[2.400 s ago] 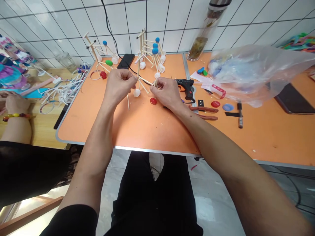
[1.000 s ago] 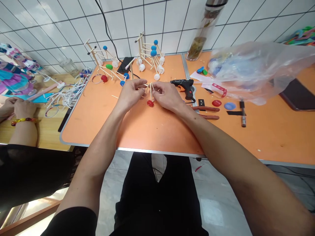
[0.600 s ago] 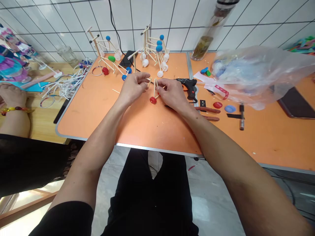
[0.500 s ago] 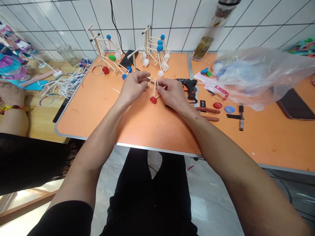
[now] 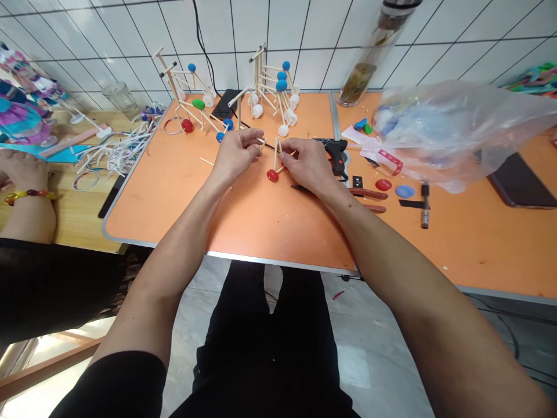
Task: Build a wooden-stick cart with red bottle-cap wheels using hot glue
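Observation:
Over the middle of the orange table, my left hand (image 5: 237,154) is closed with its thumb and fingertips round a frame of thin wooden sticks. An upright stick post (image 5: 239,113) with a pale crosspiece rises just behind that hand; its lower end is hidden. My right hand (image 5: 307,162) pinches a small stick piece (image 5: 275,154) with a red wheel (image 5: 272,175) at its lower end. A narrow gap separates the two pieces. Stick models with blue, green, red and white wheels, one left (image 5: 198,104) and one right (image 5: 261,75), stand behind my hands.
A black glue gun (image 5: 336,154) and red-handled pliers (image 5: 368,193) lie beside my right arm. Red (image 5: 383,184) and blue (image 5: 404,191) discs, a plastic bag (image 5: 439,136) and a phone (image 5: 524,183) are further right. At left, another person's hand (image 5: 24,168) rests near white strings (image 5: 115,148).
The view has shifted slightly. Both hands keep nearly the same pose, and the small stick piece with the red wheel has barely moved.

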### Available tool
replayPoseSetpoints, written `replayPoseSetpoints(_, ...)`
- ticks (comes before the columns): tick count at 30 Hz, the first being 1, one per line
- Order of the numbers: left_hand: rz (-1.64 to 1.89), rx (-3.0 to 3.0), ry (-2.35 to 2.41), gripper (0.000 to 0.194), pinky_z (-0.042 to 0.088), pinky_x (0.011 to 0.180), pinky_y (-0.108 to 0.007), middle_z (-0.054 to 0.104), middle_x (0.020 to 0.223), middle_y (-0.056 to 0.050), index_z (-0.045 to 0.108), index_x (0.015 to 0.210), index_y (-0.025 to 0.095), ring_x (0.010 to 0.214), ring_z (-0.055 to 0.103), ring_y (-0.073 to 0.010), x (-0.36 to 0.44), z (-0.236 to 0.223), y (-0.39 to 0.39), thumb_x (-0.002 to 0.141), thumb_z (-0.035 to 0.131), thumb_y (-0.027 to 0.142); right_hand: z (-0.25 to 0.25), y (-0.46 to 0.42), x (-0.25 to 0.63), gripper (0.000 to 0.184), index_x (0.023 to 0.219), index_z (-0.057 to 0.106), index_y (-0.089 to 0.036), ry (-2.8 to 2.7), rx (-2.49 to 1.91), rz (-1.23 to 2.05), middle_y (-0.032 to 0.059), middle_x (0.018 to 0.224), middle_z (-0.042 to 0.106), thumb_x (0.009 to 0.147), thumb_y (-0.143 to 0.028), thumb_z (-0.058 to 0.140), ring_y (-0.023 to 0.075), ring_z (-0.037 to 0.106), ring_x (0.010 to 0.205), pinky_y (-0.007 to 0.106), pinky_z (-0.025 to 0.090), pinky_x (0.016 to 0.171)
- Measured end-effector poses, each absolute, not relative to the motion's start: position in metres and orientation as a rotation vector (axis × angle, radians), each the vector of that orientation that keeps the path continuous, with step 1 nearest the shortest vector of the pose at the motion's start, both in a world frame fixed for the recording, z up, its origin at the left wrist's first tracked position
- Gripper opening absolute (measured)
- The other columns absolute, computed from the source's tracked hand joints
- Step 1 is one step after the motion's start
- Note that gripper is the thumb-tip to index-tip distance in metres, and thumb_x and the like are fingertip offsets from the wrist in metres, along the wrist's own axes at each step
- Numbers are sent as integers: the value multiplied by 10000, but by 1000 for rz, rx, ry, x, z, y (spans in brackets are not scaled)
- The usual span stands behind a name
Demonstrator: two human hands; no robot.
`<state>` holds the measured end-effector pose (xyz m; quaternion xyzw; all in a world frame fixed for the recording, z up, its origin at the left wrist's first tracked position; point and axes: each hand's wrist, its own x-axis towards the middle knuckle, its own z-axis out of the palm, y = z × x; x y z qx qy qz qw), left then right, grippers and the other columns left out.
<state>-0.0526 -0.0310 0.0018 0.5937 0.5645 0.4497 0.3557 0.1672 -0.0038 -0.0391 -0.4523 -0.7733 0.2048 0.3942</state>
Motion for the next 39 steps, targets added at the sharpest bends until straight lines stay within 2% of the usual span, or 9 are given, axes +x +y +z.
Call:
replayPoseSetpoints(6,1166,1554,1424,517,747,1016,-381,946,1327,-136,871,1416,157,1124,925,-251,-57,-2,-29,943,701,35,-40,-4,166,247,1128,952,-217,-1990,-1178,474,85,1095,933,1036,-165,729,310,798,986,424,549,960)
replayPoseSetpoints(14,1185,1545,1375,468,762,993,-375,955,1331,-146,891,1406,137,1175,936,-262,-62,-10,-25,991,694,50,-38,-8,164,319,1224,982,-182,-2032,-1210,467,87,1075,937,1063,-141,711,292,800,963,387,487,878)
replayPoseSetpoints(19,1208,1521,1354,448,756,981,-360,965,1311,-143,907,1372,139,1172,937,-255,-62,-13,-24,984,713,22,-40,-6,165,305,1222,980,-176,-2038,-1213,466,86,1039,918,1059,-163,722,295,794,960,387,487,887)
replayPoseSetpoints(27,1203,1468,1331,405,719,934,-308,977,1283,-130,914,1331,124,1156,935,-224,-59,-15,-26,1025,687,-12,-45,-6,164,231,1080,940,-192,-2025,-1243,443,78,983,885,1054,-183,711,300,786,928,388,482,867)
replayPoseSetpoints(39,1210,1464,1306,422,760,1037,-367,973,1311,-128,917,1322,150,1219,936,-250,-60,-15,-27,981,710,13,-41,-10,166,241,1121,951,-199,-2052,-1261,445,92,1020,912,1060,-203,718,327,832,1002,402,487,882)
